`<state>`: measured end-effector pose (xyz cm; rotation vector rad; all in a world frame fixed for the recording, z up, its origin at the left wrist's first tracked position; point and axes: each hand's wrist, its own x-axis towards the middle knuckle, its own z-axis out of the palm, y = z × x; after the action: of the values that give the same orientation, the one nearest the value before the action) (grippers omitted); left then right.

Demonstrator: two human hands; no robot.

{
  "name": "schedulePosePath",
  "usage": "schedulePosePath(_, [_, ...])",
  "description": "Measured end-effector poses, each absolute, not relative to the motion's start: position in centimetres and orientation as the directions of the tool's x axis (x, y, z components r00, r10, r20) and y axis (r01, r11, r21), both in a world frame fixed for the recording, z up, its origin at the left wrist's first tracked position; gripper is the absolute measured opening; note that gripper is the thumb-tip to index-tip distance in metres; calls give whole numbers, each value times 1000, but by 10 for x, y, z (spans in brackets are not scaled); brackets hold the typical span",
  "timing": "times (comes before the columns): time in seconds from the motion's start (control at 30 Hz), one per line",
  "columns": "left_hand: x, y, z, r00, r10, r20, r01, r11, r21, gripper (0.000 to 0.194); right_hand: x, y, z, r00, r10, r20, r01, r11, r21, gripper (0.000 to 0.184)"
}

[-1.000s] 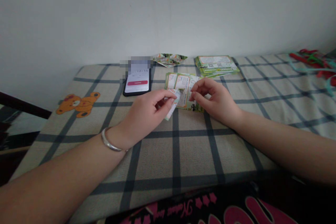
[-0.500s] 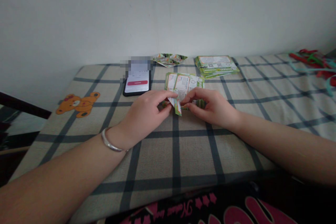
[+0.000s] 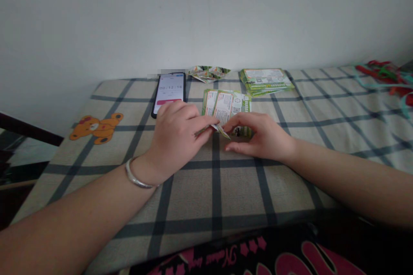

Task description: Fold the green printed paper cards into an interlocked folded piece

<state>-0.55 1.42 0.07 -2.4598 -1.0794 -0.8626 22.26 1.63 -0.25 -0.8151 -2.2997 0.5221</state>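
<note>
My left hand, with a silver bangle at the wrist, pinches a small folded paper between thumb and fingers. Much of that paper is hidden by the hand. My right hand is just to the right; its index fingertip is at the paper's edge, while the thumb stands apart below, leaving a gap. Behind both hands lies a small stack of green and white printed leaflets, partly covered by the fingers.
A phone showing a timer lies behind my left hand. Folded paper pieces rest by the wall, beside a larger leaflet stack. An orange bear cutout is at left. Red and teal strips lie far right on the checked cloth.
The folded paper has turned in my left fingers and now shows edge-on. My right hand came leftward to the paper, then its thumb spread away. My left knuckles now overlap the phone's lower edge.
</note>
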Motion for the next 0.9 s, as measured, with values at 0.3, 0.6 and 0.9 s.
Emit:
schedulePosePath(0.3, [-4, 13, 2, 491, 502, 712, 725, -689, -14, 12, 220, 13, -5, -531, 700, 478, 440, 710, -550, 7])
schedulePosePath(0.6, [-1, 10, 2, 573, 502, 648, 581, -806, 111, 10, 220, 20, -9, -511, 714, 479, 328, 677, -659, 5])
schedulePosePath(0.9, [-2, 8, 1, 550, 590, 591, 596, -773, 218, 10, 216, 19, -4, -475, 798, 371, 307, 546, -780, 8])
